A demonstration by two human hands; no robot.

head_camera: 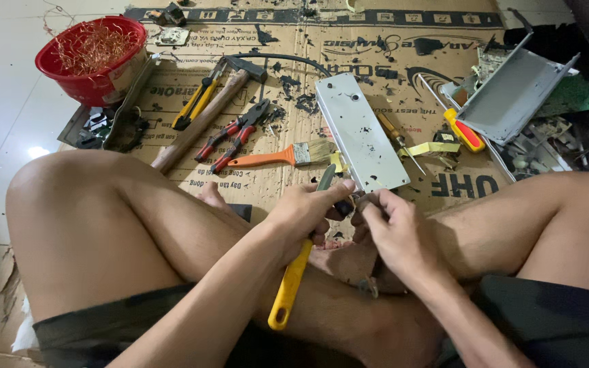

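I sit cross-legged on flattened cardboard (pixel 390 51). My left hand (pixel 305 212) grips a knife with a yellow handle (pixel 289 286), its grey blade pointing up past my thumb. My right hand (pixel 390 228) pinches a small dark part (pixel 360 202) right beside the blade tip, fingers closed on it. Both hands meet just below the near end of a grey metal plate (pixel 360 129) lying on the cardboard.
A red bowl of copper wire (pixel 93 51) stands far left. A hammer (pixel 202 119), red-handled pliers (pixel 233 136), an orange-handled brush (pixel 284 157), a screwdriver (pixel 397 140) and a grey metal casing (pixel 512 92) with circuit scraps lie about the cardboard.
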